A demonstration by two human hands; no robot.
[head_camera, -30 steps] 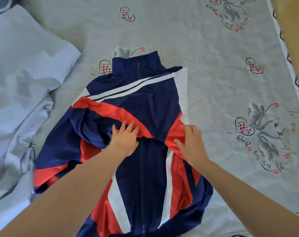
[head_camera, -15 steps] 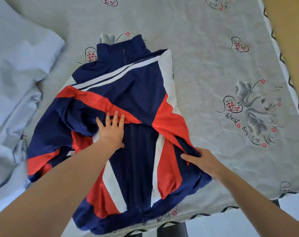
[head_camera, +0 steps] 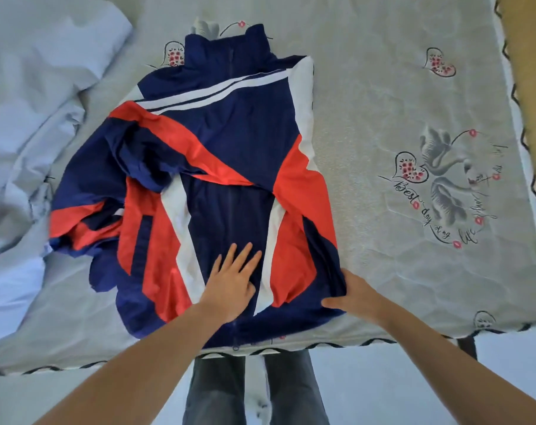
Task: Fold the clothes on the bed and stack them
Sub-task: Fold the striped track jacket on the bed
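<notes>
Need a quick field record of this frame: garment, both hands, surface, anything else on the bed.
garment: jacket, navy, red and white, spread on the bed, collar away from the person
left hand: flat on the jacket near its hem
right hand: grips the jacket's near right edge
surface: bedsheet, grey with heart and swan prints
other: pale blue bedding, bunched left of the jacket

Right of the right hand [head_camera: 357,294], the bed [head_camera: 383,102] surface lies flat and open to its edge. Ahead of both hands, the jacket [head_camera: 229,154] covers the bed. Left of the left hand [head_camera: 233,283], a bunched sleeve [head_camera: 85,216] and crumpled bedding [head_camera: 30,118] block passage.
</notes>
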